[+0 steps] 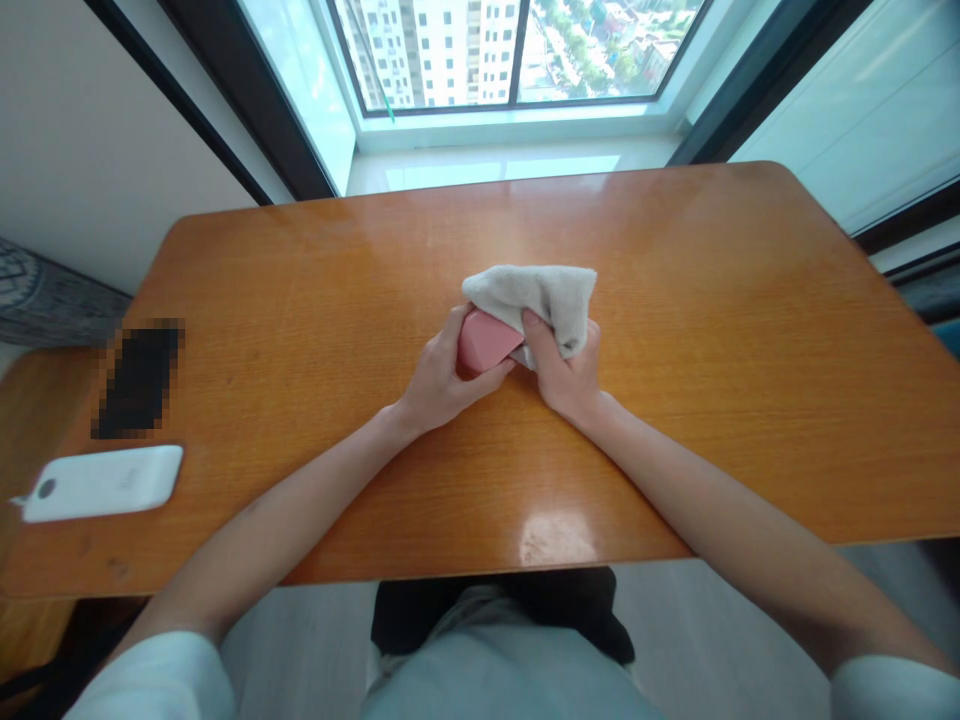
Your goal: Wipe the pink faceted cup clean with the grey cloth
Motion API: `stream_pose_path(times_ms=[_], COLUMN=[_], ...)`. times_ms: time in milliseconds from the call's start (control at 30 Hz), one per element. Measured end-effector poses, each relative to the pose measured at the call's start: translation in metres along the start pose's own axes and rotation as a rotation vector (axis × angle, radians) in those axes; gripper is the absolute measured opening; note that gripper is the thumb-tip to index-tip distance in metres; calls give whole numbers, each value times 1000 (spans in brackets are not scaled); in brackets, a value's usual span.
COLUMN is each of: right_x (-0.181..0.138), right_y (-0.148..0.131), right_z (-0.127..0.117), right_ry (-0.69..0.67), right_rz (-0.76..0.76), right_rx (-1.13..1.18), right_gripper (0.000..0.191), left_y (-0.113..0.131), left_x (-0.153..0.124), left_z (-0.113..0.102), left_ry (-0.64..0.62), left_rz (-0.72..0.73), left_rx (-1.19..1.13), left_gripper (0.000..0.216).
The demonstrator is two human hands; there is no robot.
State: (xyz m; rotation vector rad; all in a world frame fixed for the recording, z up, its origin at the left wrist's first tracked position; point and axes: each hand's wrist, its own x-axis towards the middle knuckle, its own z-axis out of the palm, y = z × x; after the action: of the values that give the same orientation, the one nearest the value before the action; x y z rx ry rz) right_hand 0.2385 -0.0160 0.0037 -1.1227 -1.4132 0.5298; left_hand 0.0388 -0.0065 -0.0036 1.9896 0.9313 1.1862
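In the head view, a pink object with flat, angled faces (487,341) is held over the middle of the wooden table (322,330). My left hand (442,375) is closed around its left side, with the thumb along the near edge. A whitish cloth (544,295) lies bunched and folded over my right hand (564,372), which pinches it with the thumb on top. The cloth touches the upper right of the pink object. Cloth and fingers hide the object's far side, so its exact kind cannot be told.
A white oblong device (105,483) with a dark round spot lies at the table's left edge. Above it is a dark, pixelated rectangular item (139,380). A window (517,60) stands beyond the far edge. Grey patterned fabric (56,295) shows at far left.
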Motion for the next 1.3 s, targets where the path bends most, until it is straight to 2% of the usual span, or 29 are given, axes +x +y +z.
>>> stream_pose_path(times_ms=[100,133,267,433,600,767,967,1133,1300], right_x=[1,0,-2,0,-4,0,-7,-3,-8], right_y=[2,3,5,9,10,8,8,8,7], right_z=[3,3,3,7,7,7,7,8,7], right_ry=[82,91,71,102,81,123,92,131,92], right_rz=[191,203,96,235,75,241,90,248,61], right_rx=[115,124,99,241,160,209,113,173,81], right_gripper=[47,47,41,42,32,42,39,45,36], left_y=[2,3,2,2,-3,-2,-5,-2,-5], left_x=[1,1,0,1,-1,1,0,1,-1], left_z=[1,1,2,3,5,6,6,7,5], left_ry=[8,6,2,18,7,29,17,38,23], left_rz=[12,14,-7,-24,-29,-28,-23,-27,-42], left_rx=[-8,-8,0,-24,-31,-33,-22,-27,-17], left_gripper=[66,67,68,65,70,68,71,66,71])
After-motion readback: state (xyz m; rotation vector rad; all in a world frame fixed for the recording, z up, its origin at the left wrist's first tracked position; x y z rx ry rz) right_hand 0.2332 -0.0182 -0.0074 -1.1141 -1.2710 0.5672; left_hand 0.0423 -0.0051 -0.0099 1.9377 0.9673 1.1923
